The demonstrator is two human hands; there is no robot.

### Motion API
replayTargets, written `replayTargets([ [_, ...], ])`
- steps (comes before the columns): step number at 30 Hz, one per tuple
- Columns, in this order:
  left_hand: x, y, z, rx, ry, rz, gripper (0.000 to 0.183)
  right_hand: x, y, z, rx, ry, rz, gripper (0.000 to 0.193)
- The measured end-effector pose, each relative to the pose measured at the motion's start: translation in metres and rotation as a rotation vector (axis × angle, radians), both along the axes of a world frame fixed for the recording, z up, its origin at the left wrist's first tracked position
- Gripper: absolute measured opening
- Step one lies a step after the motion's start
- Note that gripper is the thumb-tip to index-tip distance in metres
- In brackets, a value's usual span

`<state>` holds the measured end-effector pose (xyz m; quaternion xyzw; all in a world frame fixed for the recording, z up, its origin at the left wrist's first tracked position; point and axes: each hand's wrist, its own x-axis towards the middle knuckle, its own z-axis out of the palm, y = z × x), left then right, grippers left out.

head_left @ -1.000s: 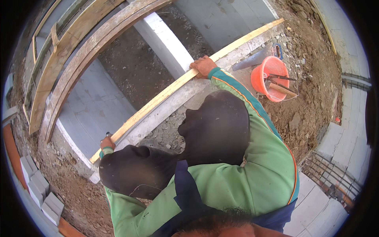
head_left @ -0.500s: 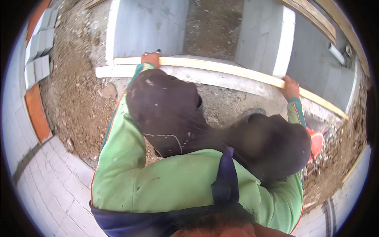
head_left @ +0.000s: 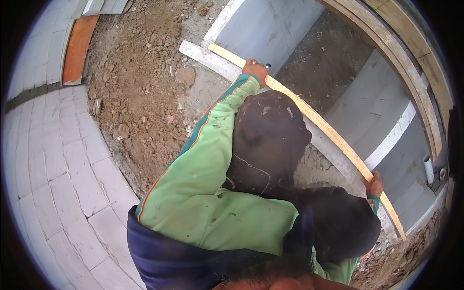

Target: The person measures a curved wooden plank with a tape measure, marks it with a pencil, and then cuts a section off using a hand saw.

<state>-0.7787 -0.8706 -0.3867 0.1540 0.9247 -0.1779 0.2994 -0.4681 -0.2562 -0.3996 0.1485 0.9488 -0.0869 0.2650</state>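
A long pale wooden batten runs slantwise from the upper middle to the lower right, along a low white ledge. My left hand is closed round the batten near its far left end. A small dark thing with a shiny tip shows beside those fingers; I cannot make out what it is. Nearer the batten's other end, my right hand grips it, its fingers partly hidden. My bent knees, in dark stained trousers, stand close behind the batten and cover part of the ledge.
Grey partition walls with white edges stand beyond the batten. Timber planks cross at the upper right, near a white pipe stub. To the left lie loose soil, an orange board and a pale block wall.
My view has swung, so the batten and walls now slant down to the right and more block wall shows at left. Both hands still hold the batten.
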Motion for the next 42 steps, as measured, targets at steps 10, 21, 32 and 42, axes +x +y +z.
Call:
replayTargets([
  [10, -0.008, 0.007, 0.012, 0.024, 0.069, -0.019, 0.034, -0.007, -0.003, 0.011, 0.037, -0.107, 0.021, 0.054],
  [21, 0.003, -0.003, 0.007, 0.05, 0.118, 0.011, 0.042, -0.006, -0.013, 0.015, 0.079, -0.091, -0.007, 0.052],
  [32, -0.009, -0.008, 0.021, 0.112, 0.04, 0.002, 0.047, 0.01, -0.017, 0.006, 0.078, 0.043, -0.002, 0.048],
  [42, -0.036, 0.037, 0.007, 0.079, -0.474, -0.304, 0.094, 0.001, -0.026, 0.011, 0.113, 0.129, 0.004, 0.035],
])
